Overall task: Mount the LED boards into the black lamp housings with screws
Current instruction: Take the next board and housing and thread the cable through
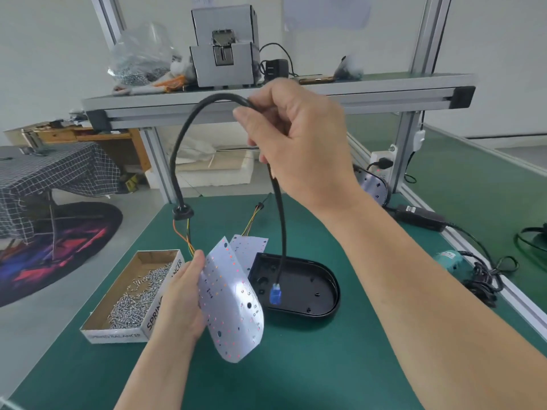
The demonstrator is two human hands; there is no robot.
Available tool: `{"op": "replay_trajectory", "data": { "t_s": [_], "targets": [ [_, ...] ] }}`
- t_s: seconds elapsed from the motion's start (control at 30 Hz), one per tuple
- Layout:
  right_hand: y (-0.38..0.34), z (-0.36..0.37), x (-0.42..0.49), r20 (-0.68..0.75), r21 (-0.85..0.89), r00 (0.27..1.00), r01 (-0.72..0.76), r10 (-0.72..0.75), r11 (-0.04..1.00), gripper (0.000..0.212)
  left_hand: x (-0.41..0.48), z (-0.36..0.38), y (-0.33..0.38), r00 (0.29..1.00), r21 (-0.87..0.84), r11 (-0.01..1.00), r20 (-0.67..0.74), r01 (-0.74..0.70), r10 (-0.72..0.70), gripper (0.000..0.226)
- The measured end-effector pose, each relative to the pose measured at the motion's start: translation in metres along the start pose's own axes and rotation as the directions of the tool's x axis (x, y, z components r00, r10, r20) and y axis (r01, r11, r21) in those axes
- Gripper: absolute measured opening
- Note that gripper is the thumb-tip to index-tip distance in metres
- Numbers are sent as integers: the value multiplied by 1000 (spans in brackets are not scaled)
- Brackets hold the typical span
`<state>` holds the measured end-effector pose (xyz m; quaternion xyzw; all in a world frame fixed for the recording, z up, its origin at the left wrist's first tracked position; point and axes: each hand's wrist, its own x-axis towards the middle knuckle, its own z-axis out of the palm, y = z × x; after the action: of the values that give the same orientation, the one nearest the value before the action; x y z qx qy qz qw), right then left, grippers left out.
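Centrally, glossy oval housing [322,291]; left hand [177,294] gripping white dotted board [233,303], raised right hand [296,134] clutching looped black cable [183,137].

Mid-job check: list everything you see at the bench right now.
mat: one, green, covers bench.
housing: one, black, mat centre.
LED board: two, white; one held up, second board behind it by the housing.
cable: one, black, looped; blue plug hangs over housing.
box: one, white card, mat left, holds silver screws.
feeder: one, grey, on shelf.
bag: one, clear, shelf left.
adapter: one, black, right edge.
left hand: holds LED board.
right hand: grips cable.
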<state>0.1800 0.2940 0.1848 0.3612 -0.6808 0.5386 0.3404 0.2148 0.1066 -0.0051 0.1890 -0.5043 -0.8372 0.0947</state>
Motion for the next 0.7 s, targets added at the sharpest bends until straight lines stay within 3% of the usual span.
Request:
{"op": "replay_trajectory", "data": {
  "t_s": [0.13, 0.33, 0.5, 0.63, 0.7],
  "targets": [
    [13, 13, -9, -26, 3, 1000, 2, -2, 1000, 10, 3, -5, -4, 998, 28, 1000, -62, -13, 14, 23],
    [24, 22, -15, -14, -34, 1000, 18, -19, 999, 9, 8, -15, -11, 999, 22, 999, -29, -25, 26, 25],
    [25, 23, -13, 108, -44, 994, -2, 7, 999, 10, -4, -9, -25, 993, 218, 969, -14, 115, -115, 30],
    [24, 20, -18, 151, 35, 984, -102, 96, 994, 11, -14, 4, -44, 991, 461, 886, 86, 51, -102, 32],
    [23, 18, -17, 159, 70, 979, -142, 130, 987, 11, -15, 11, -46, 993, 491, 871, 94, 21, -77, 11]
  ]
}}
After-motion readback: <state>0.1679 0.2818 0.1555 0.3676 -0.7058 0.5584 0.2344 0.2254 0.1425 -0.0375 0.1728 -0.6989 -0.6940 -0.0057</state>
